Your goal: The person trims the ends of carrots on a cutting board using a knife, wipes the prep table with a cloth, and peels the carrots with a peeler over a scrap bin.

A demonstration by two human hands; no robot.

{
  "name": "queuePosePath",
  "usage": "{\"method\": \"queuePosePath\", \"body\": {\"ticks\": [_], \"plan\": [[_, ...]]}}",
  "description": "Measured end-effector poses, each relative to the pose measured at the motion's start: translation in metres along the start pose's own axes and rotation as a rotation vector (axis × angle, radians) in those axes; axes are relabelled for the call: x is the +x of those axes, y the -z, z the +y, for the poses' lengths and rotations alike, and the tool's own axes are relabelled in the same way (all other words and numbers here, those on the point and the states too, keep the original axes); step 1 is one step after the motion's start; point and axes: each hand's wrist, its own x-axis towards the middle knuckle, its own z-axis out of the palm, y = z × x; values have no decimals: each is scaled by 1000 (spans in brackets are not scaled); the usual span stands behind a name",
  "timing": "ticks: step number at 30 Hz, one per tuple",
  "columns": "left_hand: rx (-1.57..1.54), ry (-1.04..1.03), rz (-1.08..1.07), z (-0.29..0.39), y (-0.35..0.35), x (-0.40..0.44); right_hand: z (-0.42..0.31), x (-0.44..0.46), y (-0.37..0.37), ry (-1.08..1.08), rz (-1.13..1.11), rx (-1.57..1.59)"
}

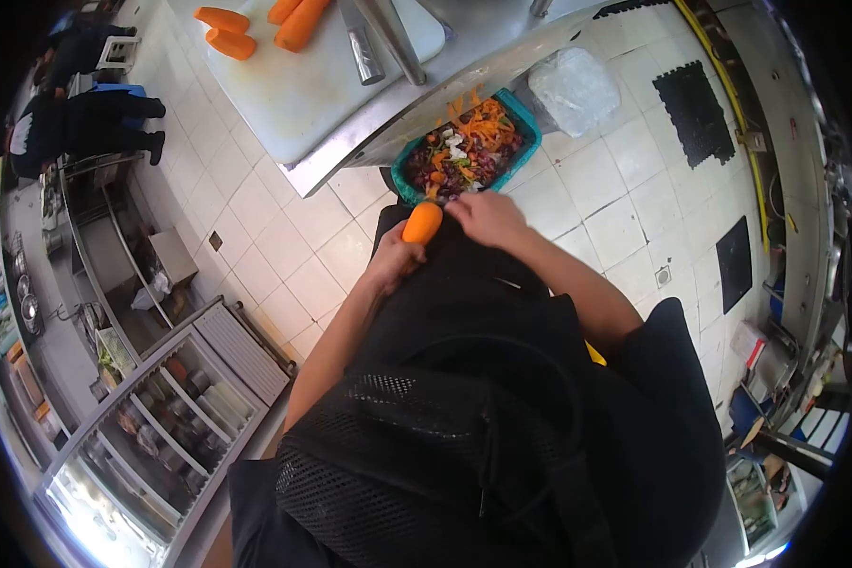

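Observation:
My left hand (pixel 398 257) is closed around the lower part of an orange carrot (pixel 423 223), its bare surface facing up. Close by its far end, my right hand (pixel 489 218) is closed with the fingers pinched together; a small dark bit shows at the fingertips, but what they grip cannot be made out. Just beyond both hands is a green bin (pixel 410 182) filled with orange peel strips and dark reddish scraps. On the white cutting board (pixel 303 104) lie several peeled carrots (pixel 229 44) and a knife (pixel 364 59), partly cut off by the frame.
A metal counter (pixel 336 163) carries the board. Beside the bin is a clear plastic bag (pixel 577 90) on the tiled floor. Black mats (pixel 696 114) lie at right. Another person (pixel 85 128) stands far left, near a glass-topped display case (pixel 166 426).

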Motion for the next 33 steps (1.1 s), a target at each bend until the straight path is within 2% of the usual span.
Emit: {"method": "queuePosePath", "body": {"ticks": [2, 4, 6, 8, 10, 12, 13, 15, 16, 17, 18, 19, 20, 21, 22, 24, 25, 26, 28, 29, 30, 32, 33], "plan": [[47, 9, 12, 3, -2, -5, 52, 28, -25, -143, -142, -30], [95, 16, 31, 8, -3, -7, 57, 34, -28, -188, -107, 20], [220, 18, 70, 7, -2, -12, 21, 21, -12, -47, -69, 36], [188, 31, 56, 7, 4, -11, -14, 0, -1, 68, -118, 52], [161, 51, 41, 7, 7, -12, -16, -7, -3, 116, -145, 12], [326, -104, 50, 2, 2, -14, 23, 11, -21, -64, -114, -4], [329, -102, 45, -2, 3, -11, 43, 23, -25, -171, -224, -3], [503, -253, 45, -5, 7, -7, 61, 38, -39, -145, -171, 95], [502, -253, 47, -5, 8, -8, 63, 42, -49, -125, -137, 167], [743, -283, 122, 0, 5, -13, 55, 40, -53, -126, -138, 166], [983, -323, 198, 6, 1, -13, 41, 37, -53, -243, -227, 624], [983, -342, 198, 7, -2, -11, 24, 35, -49, -347, -307, 1082], [1072, -516, 218, 6, -4, -11, -1, 29, -42, -359, -290, 1270], [1157, -684, 238, 8, -6, -12, -3, 34, -41, -335, -290, 1252], [1157, -681, 236, 11, -5, -11, -3, 33, -44, -320, -298, 1238], [238, -69, -16, 22, -6, -14, -8, 28, -37, -292, -321, 1186], [-72, 35, -213, 16, 5, -8, -10, 30, -31, -250, -336, 1125], [-75, 39, -212, 8, 12, -2, -7, 33, -32, -254, -339, 1126], [-414, 179, -407, -4, 18, 8, 8, 41, -42, -185, -178, 806], [-414, 184, -414, -6, 19, 11, 10, 41, -39, -60, 82, 505], [-500, 208, -417, -9, 20, 12, 12, 34, -37, -65, 82, 505], [-589, 233, -414, -15, 27, 15, 4, 9, -24, 109, 122, 174], [-631, 243, -431, -19, 30, 16, -10, -7, -16, 179, 103, 146]]}}
